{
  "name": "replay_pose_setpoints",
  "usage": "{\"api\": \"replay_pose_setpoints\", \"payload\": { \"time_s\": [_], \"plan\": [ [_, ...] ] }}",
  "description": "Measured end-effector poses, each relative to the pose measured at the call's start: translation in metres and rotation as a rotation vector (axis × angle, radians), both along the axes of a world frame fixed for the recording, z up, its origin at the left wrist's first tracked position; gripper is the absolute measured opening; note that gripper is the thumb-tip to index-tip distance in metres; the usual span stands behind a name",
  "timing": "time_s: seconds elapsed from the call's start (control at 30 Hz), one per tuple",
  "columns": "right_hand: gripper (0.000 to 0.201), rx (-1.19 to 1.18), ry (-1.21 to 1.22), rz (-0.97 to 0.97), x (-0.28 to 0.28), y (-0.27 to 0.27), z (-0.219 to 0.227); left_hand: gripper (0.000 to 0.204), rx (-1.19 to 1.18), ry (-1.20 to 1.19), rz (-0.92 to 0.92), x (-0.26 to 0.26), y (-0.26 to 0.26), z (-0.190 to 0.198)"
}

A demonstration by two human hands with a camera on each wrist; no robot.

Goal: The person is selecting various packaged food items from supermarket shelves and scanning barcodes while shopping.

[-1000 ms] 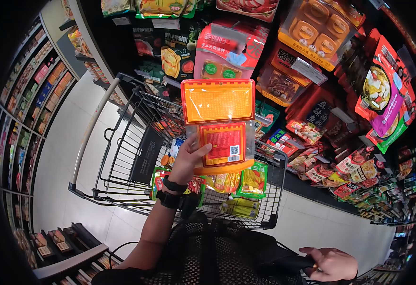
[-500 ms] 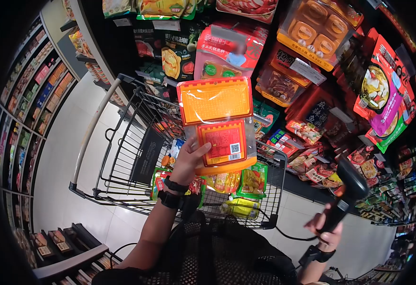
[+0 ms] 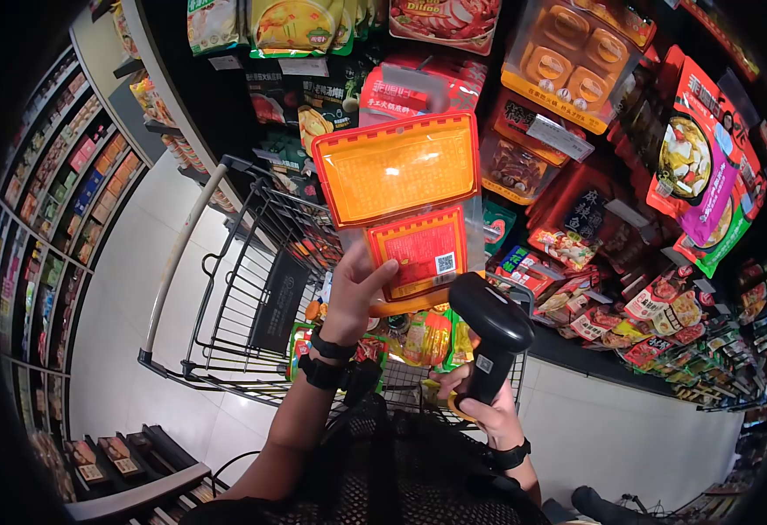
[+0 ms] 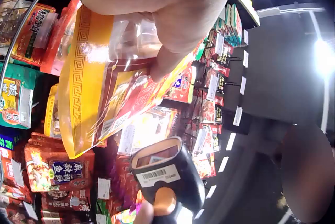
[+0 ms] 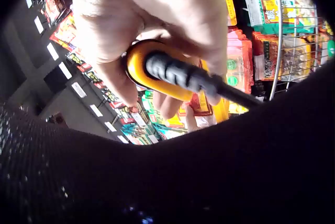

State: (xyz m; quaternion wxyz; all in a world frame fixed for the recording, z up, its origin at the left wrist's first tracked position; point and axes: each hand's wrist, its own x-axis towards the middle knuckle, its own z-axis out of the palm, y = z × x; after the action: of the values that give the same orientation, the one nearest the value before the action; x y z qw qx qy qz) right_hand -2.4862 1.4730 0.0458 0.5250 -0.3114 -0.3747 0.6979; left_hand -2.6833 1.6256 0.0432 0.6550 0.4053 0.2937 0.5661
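My left hand pinches an orange and red food package by its side, thumb across the front. Its printed back, with a square code and a red label, faces me over the shopping cart. In the left wrist view the package shows a yellow border and a clear window. My right hand grips a black barcode scanner by the handle, its head up close to the package's lower right corner. In the right wrist view, fingers wrap round the scanner's yellow-rimmed handle end, where a black cable comes out.
Several food packets lie in the wire cart. Shelves of hanging packages with price tags rise just beyond it and to the right. Another stocked shelf stands at far left, across a pale tiled floor.
My right hand has come up from low at the right with the scanner, moving left to the package. The package has risen slightly and tilted in my left hand.
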Motion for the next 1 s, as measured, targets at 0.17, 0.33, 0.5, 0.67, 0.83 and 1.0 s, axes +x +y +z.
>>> {"api": "replay_pose_setpoints", "payload": {
  "time_s": [0.17,0.33,0.5,0.67,0.83,1.0],
  "plan": [
    [0.058,-0.015,0.128,0.083,-0.003,0.003,0.008,0.038,0.004,0.037,0.032,-0.004,-0.005,0.006],
    [0.050,-0.108,-0.221,-0.129,-0.010,-0.001,0.001,0.039,0.022,0.033,0.039,-0.003,-0.007,0.010],
    [0.040,0.103,-0.676,-0.258,-0.017,0.000,0.002,0.041,0.049,0.084,0.037,-0.002,-0.010,0.011],
    [0.031,0.168,-0.703,-0.280,-0.016,0.008,0.004,0.038,0.053,0.062,0.014,0.003,-0.007,0.016],
    [0.028,0.049,-0.309,-0.455,-0.012,-0.001,-0.007,0.040,0.034,-0.101,-0.030,0.000,-0.004,-0.003],
    [0.062,0.198,-0.060,-0.691,0.011,0.010,0.007,0.059,-0.118,-0.441,-0.186,-0.009,-0.005,-0.049]
  ]
}}
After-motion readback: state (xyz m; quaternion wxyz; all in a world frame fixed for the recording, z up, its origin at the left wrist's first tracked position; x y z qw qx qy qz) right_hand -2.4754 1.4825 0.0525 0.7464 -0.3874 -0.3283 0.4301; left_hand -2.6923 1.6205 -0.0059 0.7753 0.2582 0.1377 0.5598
